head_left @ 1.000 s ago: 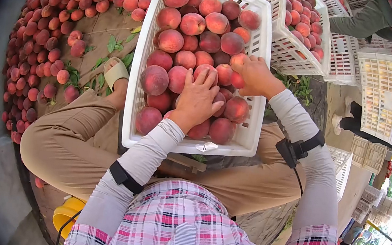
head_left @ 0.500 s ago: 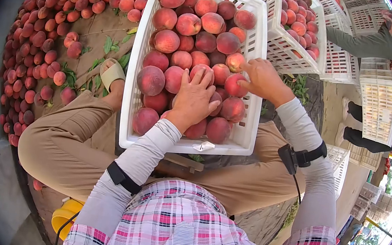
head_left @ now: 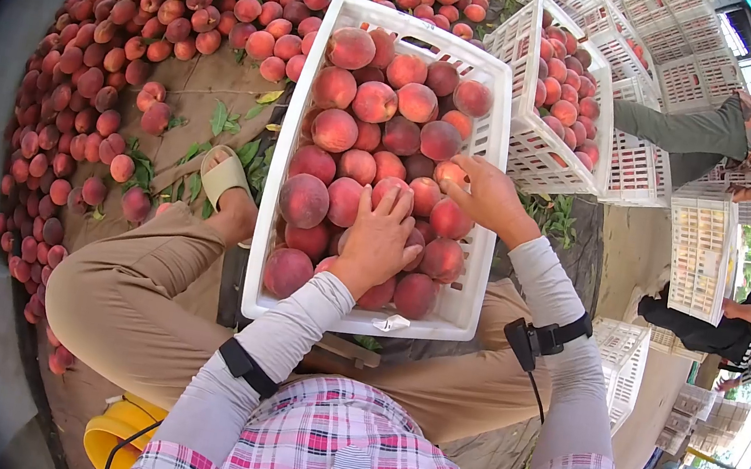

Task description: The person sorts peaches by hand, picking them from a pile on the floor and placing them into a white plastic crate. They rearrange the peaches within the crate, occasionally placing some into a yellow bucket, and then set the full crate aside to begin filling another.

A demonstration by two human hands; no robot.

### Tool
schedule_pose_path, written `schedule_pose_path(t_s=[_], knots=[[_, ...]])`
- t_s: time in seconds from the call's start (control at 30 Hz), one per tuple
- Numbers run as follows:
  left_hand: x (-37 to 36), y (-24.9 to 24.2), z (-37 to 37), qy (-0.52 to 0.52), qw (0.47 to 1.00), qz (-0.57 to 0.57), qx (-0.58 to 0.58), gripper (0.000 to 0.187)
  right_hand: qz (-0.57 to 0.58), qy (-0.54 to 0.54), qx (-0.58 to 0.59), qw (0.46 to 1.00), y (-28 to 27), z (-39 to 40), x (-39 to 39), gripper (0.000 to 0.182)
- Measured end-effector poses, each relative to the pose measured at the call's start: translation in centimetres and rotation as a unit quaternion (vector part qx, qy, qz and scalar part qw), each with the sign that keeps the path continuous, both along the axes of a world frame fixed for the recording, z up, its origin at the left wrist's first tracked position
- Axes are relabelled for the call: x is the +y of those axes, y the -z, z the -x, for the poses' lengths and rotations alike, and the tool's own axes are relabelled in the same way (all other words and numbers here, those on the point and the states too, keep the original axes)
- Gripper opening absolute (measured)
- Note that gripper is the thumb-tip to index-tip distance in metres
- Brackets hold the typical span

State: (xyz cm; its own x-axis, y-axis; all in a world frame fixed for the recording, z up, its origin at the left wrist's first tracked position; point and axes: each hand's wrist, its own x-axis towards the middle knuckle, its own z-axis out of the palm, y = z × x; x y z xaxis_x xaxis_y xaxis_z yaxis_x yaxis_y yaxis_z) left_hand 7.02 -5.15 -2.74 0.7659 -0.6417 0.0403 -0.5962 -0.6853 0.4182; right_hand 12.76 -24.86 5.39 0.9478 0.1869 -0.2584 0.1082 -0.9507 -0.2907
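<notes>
A white plastic crate [head_left: 269, 253] full of red peaches stands between my folded legs. My left hand [head_left: 376, 242] lies over the peaches near the middle of the crate, fingers spread, their tips on one peach [head_left: 389, 190]. At the crate's right side, my right hand [head_left: 491, 200] has its thumb and fingers on a peach [head_left: 448, 175] in the top layer. Its palm hangs over the crate's right rim. Part of the fruit under both hands is hidden.
Loose peaches [head_left: 90, 79] are heaped on the ground to the left and behind the crate. Another filled crate [head_left: 541, 147] stands at the right, with stacked crates [head_left: 671, 46] beyond. People move around on the far right. A yellow bucket [head_left: 102, 436] sits near my left hip.
The view has shifted, so the crate appears lower and farther right. My right hand has moved inward from the crate's right edge onto a peach. My left hand stays over the same fruit.
</notes>
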Motion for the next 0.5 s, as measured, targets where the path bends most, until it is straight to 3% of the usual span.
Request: schedule_pose_path(t_s=[0.13, 0.27, 0.3, 0.4, 0.5], knots=[[0.1, -0.3, -0.1, 0.007, 1.0, 0.003, 0.011, 0.049, -0.026, 0.012, -0.094, 0.995, 3.6, -5.2, -0.5, 0.054], [0.1, -0.5, -0.2, -0.001, 1.0, 0.014, 0.006, 0.048, 0.038, 0.037, -0.073, 0.996, 3.8, -9.5, 2.3, 0.064], [0.1, -0.6, -0.2, -0.001, 1.0, 0.019, 0.004, 0.048, 0.064, 0.0, -0.111, 0.992, 5.3, -10.4, 2.3, 0.064], [0.1, -0.6, -0.2, -0.005, 1.0, 0.03, 0.001, 0.048, 0.087, 0.004, -0.078, 0.993, 7.3, -12.5, 3.4, 0.059], [0.1, -0.7, -0.2, -0.009, 0.999, 0.036, 0.006, 0.047, 0.046, 0.04, -0.096, 0.994, 8.4, -13.1, 2.8, 0.055]])
